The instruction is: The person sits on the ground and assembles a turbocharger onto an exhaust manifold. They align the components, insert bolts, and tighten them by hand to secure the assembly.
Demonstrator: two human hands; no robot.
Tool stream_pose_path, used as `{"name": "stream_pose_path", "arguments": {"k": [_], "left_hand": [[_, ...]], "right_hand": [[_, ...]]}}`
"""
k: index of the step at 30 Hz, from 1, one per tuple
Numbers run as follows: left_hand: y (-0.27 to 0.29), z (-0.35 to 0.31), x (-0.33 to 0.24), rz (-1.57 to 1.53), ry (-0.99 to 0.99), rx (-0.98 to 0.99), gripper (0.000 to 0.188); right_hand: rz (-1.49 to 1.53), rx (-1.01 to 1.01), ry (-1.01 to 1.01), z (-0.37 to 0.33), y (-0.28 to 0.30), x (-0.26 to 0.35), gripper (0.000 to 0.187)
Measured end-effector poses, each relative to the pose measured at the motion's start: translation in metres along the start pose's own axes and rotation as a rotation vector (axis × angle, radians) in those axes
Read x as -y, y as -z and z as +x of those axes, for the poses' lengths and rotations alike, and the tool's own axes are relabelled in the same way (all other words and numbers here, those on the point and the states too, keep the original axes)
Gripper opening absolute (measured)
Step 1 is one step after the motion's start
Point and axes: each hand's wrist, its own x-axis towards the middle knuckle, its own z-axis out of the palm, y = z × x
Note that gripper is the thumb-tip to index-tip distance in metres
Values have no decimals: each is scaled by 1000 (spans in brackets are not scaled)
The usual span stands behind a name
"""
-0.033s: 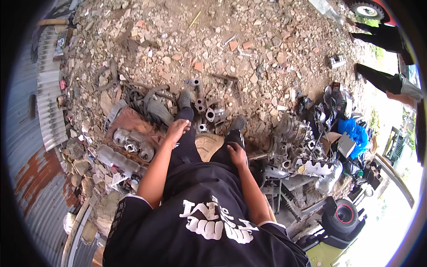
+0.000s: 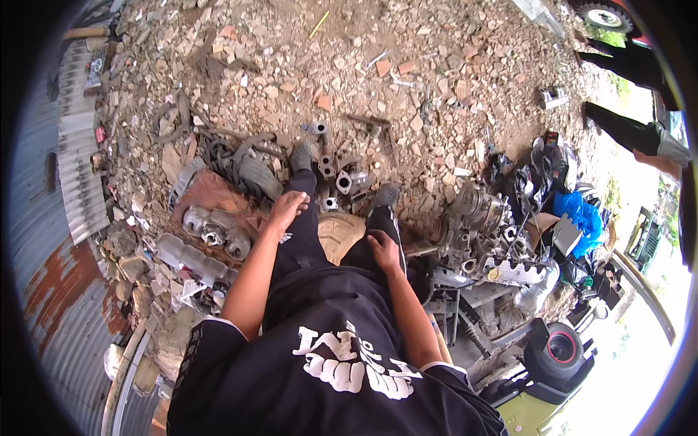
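Observation:
My left hand [image 2: 289, 211] rests on my left knee, fingers loosely extended over the black trousers [image 2: 298, 236], holding nothing. My right hand [image 2: 384, 249] lies on my right thigh, its fingers draped toward the inner side and partly out of sight; nothing shows in it. Between and beyond my shoes lies a flanged metal pipe piece [image 2: 327, 161], with a ported metal casting [image 2: 352, 182] beside it. A rounded, greasy metal housing [image 2: 213, 231] sits on a reddish-brown cloth [image 2: 211, 195] left of my left hand. Neither hand touches these parts.
Right of me stands a dismantled engine [image 2: 476, 218] beside black bags and a blue plastic bag [image 2: 578, 221]. Black hoses [image 2: 243, 156] lie ahead-left, and corrugated sheets [image 2: 80, 145] line the left. A wheel [image 2: 563, 347] stands lower right. Another person's legs [image 2: 625, 131] show upper right.

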Motion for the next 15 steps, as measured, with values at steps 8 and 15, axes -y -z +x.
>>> {"name": "stream_pose_path", "arguments": {"k": [8, 15], "left_hand": [[-21, 110, 69, 12, 26, -32, 27], [-94, 245, 139, 682, 62, -56, 23]], "right_hand": [[234, 221, -35, 101, -75, -56, 26], [-116, 128, 85, 270, -92, -160, 28]]}}
